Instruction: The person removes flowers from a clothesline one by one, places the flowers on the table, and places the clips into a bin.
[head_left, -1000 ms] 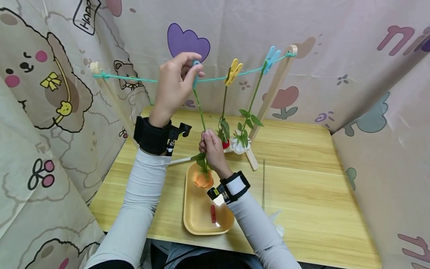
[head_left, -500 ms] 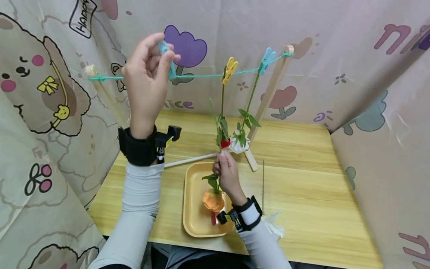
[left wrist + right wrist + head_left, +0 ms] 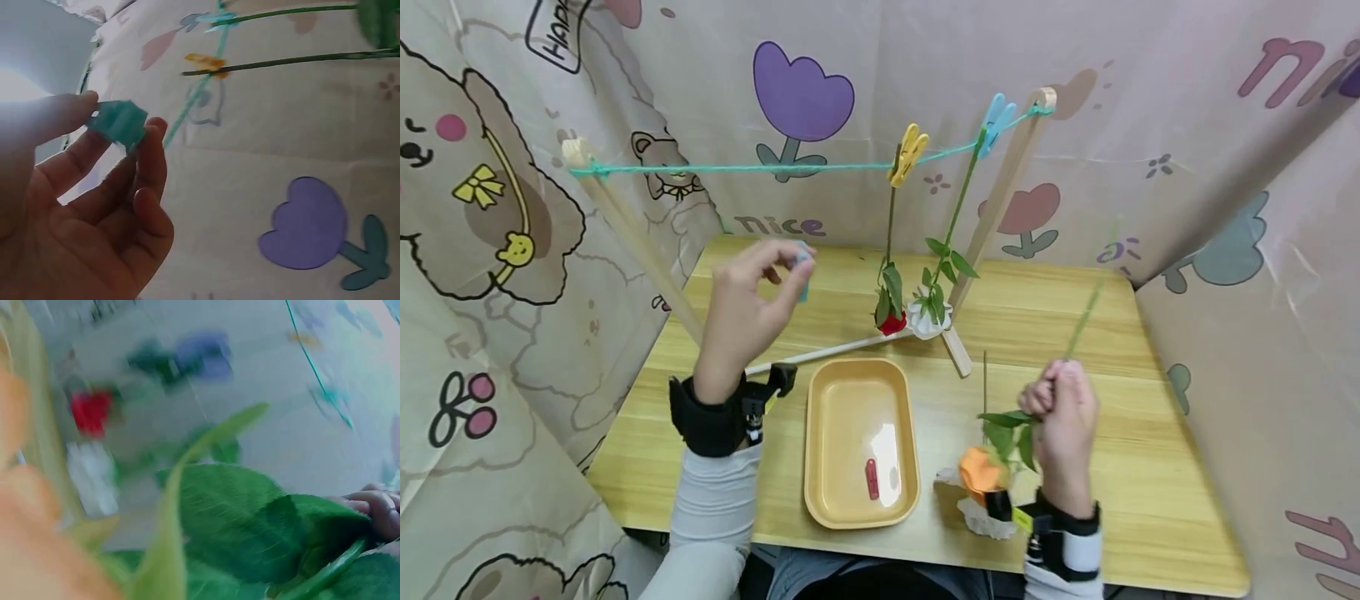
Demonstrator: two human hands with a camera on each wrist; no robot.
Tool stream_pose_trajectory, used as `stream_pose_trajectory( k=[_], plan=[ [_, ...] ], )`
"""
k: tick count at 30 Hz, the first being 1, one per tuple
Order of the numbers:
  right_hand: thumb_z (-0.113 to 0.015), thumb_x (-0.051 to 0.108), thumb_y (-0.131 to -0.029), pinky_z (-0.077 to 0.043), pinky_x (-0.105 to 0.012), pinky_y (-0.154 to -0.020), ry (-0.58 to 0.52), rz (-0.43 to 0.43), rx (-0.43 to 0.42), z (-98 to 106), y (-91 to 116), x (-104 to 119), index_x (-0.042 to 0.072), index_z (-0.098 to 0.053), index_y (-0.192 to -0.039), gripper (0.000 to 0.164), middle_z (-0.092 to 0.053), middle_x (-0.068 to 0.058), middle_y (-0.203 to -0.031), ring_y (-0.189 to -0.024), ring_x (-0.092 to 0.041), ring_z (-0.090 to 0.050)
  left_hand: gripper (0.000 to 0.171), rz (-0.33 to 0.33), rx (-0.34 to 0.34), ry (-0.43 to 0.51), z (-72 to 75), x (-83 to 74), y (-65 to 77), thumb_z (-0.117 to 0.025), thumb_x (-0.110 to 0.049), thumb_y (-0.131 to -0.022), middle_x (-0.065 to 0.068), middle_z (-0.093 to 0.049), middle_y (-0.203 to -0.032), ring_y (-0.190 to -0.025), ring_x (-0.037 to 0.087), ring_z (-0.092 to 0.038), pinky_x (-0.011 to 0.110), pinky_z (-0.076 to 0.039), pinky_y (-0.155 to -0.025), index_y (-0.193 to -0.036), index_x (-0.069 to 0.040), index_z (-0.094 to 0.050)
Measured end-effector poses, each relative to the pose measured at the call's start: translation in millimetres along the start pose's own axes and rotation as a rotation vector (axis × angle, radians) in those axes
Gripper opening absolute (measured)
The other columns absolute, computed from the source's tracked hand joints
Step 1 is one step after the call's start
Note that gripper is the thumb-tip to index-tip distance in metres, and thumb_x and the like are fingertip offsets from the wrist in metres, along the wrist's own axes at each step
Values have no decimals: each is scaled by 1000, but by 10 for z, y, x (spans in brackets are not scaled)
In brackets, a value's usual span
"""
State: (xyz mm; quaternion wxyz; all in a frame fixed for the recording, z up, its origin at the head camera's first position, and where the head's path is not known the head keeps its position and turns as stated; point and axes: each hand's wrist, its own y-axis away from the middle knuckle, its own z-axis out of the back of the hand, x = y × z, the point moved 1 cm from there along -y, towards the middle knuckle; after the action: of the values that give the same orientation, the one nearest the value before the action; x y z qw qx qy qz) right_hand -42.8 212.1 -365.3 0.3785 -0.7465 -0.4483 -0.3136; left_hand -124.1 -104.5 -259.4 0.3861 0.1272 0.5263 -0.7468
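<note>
In the head view my left hand [image 3: 748, 304] pinches a light blue clothespin [image 3: 802, 271] between thumb and fingers, below the turquoise cord [image 3: 737, 168]. That clothespin looks teal in the left wrist view, clear of the line. On the right, my right hand [image 3: 1066, 425] grips the green stem of an orange artificial flower [image 3: 981, 473], its bloom hanging down to the left and its stem end pointing up. Leaves [image 3: 377, 22] of a hung flower edge into the left wrist view. Green leaves [image 3: 231, 525] and blurred orange petals fill the right wrist view's foreground.
A yellow clothespin [image 3: 908, 154] and a blue one [image 3: 997, 125] hold a red flower [image 3: 891, 322] and a white flower [image 3: 929, 317] upside down. A red clothespin [image 3: 872, 479] lies in the yellow tray [image 3: 814, 450]. Another white flower [image 3: 988, 523] rests beneath the orange bloom.
My right hand has carried the orange flower from the cord, past the tray, to the right. My left hand has taken the blue clothespin off the cord and come down with it.
</note>
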Motion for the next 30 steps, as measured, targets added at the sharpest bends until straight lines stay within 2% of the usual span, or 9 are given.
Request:
stream_pose_trajectory(
  k=[2,6,9,11,14,16,21,26,30],
  plan=[
    [-34,14,-102,-11,-30,-49,24,-26,-81,183,0,120,2,-41,-83,24,-24,-2,-56,-46,-14,-15,8,15,87,-17,-90,41,120,-64,-6,-87,13,-69,-91,-75,13,-58,20,-47,-66,-89,1,-66],
    [-36,22,-101,-14,-33,-51,262,-143,-262,497,46,254,3,-42,-85,26,-26,0,-54,-46,-15,-17,9,81,306,-4,-391,147,429,-62,-11,-89,9,-67,-92,-77,15,-61,26,-51,-68,-92,-4,-66],
    [-32,23,-102,-15,-34,-51,409,-242,-274,695,109,241,5,-41,-85,27,-29,3,-53,-45,-15,-20,12,156,495,27,-653,263,705,-59,-16,-92,4,-64,-88,-76,11,-58,28,-51,-70,-91,-7,-66],
    [-30,22,-103,-15,-31,-49,458,-307,-250,813,158,187,5,-42,-86,27,-30,5,-53,-44,-12,-22,13,207,580,19,-798,356,880,-58,-18,-93,1,-62,-85,-74,9,-55,25,-50,-68,-89,-8,-66],
    [-25,20,-103,-21,-24,-45,532,-425,-244,978,218,60,5,-41,-89,26,-32,7,-53,-44,-7,-26,14,246,652,-19,-958,505,1084,-58,-18,-93,-1,-58,-78,-70,11,-51,22,-44,-64,-84,-9,-65],
    [-22,19,-103,-29,-20,-46,585,-522,-276,1074,246,-46,5,-41,-91,26,-32,7,-53,-45,-5,-30,13,273,685,-52,-1035,585,1205,-59,-17,-92,-1,-57,-78,-70,11,-51,21,-41,-64,-83,-10,-65],
    [-17,20,-103,-33,-21,-50,718,-698,-302,1246,333,-308,2,-39,-98,29,-33,6,-57,-48,-6,-31,10,337,789,-86,-1153,688,1450,-61,-16,-90,2,-59,-82,-75,11,-52,26,-44,-67,-84,-9,-66],
    [-14,19,-102,-37,-23,-54,860,-755,-254,1312,426,-498,-7,-39,-119,41,-37,2,-68,-53,-6,-33,11,379,884,-119,-1199,761,1632,-61,-17,-90,1,-55,-79,-72,11,-47,26,-41,-65,-82,-10,-62],
    [-14,20,-102,-37,-23,-59,931,-775,-198,1323,451,-589,-12,-32,-132,48,-40,-1,-75,-61,-7,-38,13,386,909,-156,-1200,824,1733,-63,-16,-88,-1,-52,-74,-70,12,-45,26,-38,-62,-77,-11,-59]
  ],
)
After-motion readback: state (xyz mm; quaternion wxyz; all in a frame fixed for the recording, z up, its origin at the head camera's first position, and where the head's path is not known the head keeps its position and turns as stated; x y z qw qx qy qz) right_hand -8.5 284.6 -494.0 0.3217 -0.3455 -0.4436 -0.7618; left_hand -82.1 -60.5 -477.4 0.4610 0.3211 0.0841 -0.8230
